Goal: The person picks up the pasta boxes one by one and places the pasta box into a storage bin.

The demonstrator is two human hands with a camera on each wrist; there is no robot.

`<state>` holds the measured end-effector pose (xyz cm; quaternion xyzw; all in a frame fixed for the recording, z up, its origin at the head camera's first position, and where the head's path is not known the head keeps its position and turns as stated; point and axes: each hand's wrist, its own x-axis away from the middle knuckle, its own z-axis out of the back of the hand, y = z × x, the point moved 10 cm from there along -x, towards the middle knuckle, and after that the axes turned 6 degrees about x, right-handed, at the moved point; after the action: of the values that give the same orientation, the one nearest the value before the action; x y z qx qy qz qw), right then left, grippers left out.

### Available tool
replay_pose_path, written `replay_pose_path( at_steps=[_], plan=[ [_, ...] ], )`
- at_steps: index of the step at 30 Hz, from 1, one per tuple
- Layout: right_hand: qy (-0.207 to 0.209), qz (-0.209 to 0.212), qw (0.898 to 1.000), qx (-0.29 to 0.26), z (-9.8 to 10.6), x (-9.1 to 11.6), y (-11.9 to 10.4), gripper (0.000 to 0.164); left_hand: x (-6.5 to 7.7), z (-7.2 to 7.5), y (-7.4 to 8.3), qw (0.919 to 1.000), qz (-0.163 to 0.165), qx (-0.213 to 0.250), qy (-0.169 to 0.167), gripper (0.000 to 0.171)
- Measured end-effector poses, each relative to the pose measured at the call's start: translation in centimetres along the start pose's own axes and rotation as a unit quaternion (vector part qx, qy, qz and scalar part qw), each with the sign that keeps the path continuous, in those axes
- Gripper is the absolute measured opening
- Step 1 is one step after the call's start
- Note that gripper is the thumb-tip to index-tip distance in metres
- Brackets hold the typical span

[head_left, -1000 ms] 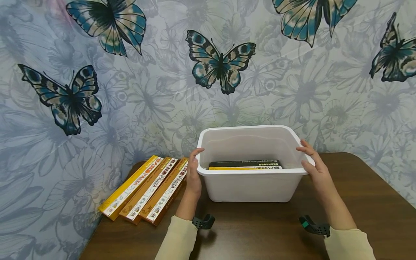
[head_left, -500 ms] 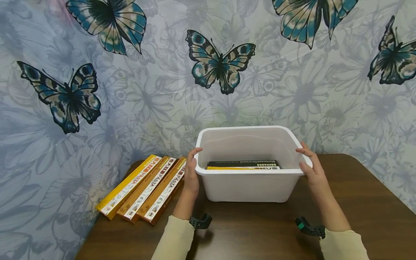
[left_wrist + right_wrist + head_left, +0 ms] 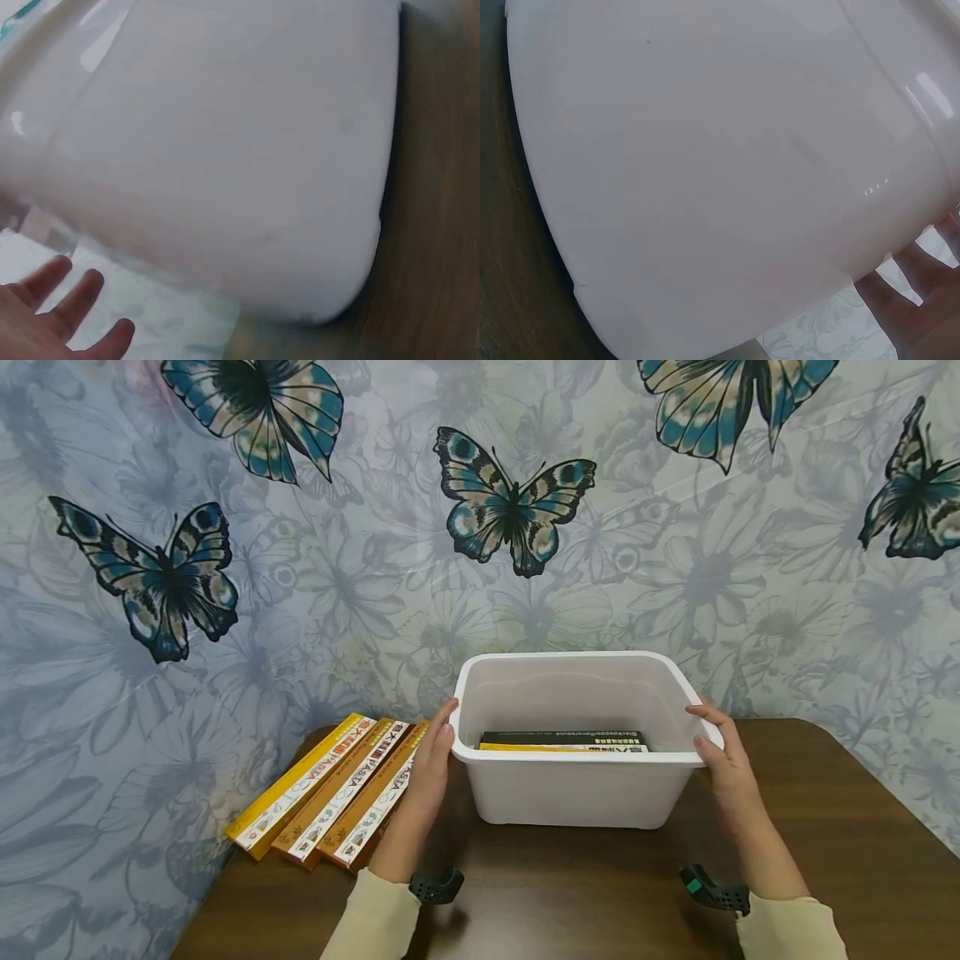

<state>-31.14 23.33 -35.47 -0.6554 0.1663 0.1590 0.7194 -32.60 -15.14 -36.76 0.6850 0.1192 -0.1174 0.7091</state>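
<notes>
Toward far edge of wooden table (image 3: 577, 893), with room near and right: gripping white plastic bin (image 3: 573, 789) by right rim with right hand (image 3: 731, 760); holding left hand (image 3: 432, 760) straight-fingered by left rim, perhaps touching. Inside, black-and-yellow packaging (image 3: 555, 738); leftward, three pasta boxes (image 3: 347, 792).

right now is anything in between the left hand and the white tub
Nothing visible: the left hand is right beside the left end of the white tub. The three pasta boxes lie on the hand's other side, away from the tub.
</notes>
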Motion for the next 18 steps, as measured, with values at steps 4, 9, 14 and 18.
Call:
replay_pose_path(
  at_steps=[4,9,14,18],
  plan=[
    [0.001,-0.006,1.000,0.001,0.1,-0.1,0.1,0.040,0.9,1.6,-0.2,0.9978,0.033,-0.058,0.002,0.050],
    [0.001,-0.005,1.000,0.004,0.3,-0.2,0.0,0.041,2.4,4.3,-1.2,0.9852,0.073,-0.154,0.015,0.057],
    [0.001,-0.019,1.000,0.010,0.5,-0.3,0.2,0.042,3.8,6.9,-2.0,0.9754,0.098,-0.196,0.026,0.062],
    [-0.002,-0.034,0.999,0.009,0.5,-0.3,0.5,0.043,5.0,8.5,-2.8,0.9655,0.132,-0.222,0.033,0.065]
  ],
)
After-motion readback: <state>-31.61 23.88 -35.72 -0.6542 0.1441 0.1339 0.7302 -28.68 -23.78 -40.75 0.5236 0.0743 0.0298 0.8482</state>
